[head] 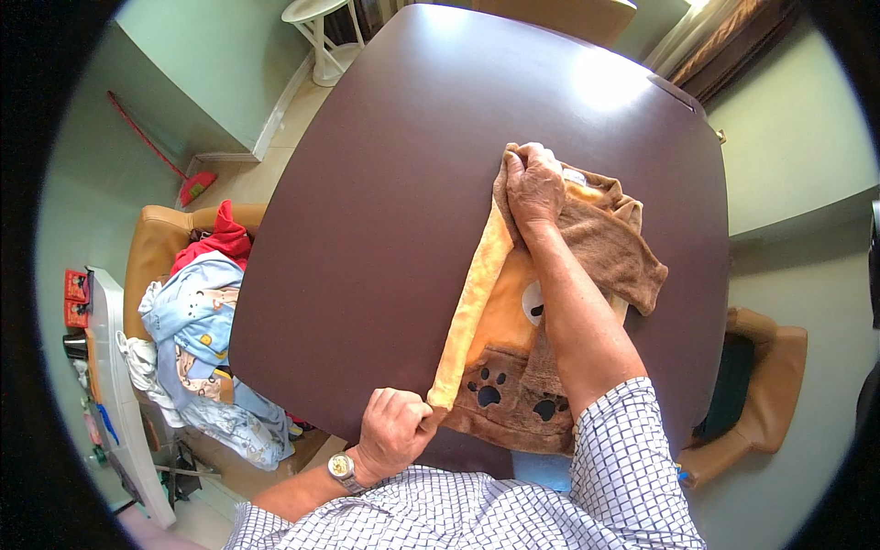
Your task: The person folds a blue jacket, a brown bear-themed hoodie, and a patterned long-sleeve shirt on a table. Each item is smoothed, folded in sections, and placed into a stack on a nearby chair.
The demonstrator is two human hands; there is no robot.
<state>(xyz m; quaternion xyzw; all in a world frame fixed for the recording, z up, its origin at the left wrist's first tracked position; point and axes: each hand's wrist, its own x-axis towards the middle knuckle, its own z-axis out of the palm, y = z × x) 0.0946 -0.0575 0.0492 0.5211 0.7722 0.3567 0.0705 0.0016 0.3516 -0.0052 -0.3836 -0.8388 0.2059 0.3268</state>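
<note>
A brown and orange plush garment (491,364) with black paw prints lies on the dark brown table (357,227) before me. Its left side is turned over into a long, narrow, yellow-orange strip. My left hand (395,430), with a watch on the wrist, grips the lower left corner of the garment at the table's near edge. At the upper left of the same garment, my right hand (536,185) pinches the brown cloth. My right forearm crosses the garment and hides part of its front. A brown sleeve spreads out to the right.
Several clothes (199,323), light blue, white and red, are heaped on a tan chair (155,234) at the left. Another tan chair (763,399) stands at the right. A red broom (198,185) leans by the wall. Behind the table is a white stand (320,41).
</note>
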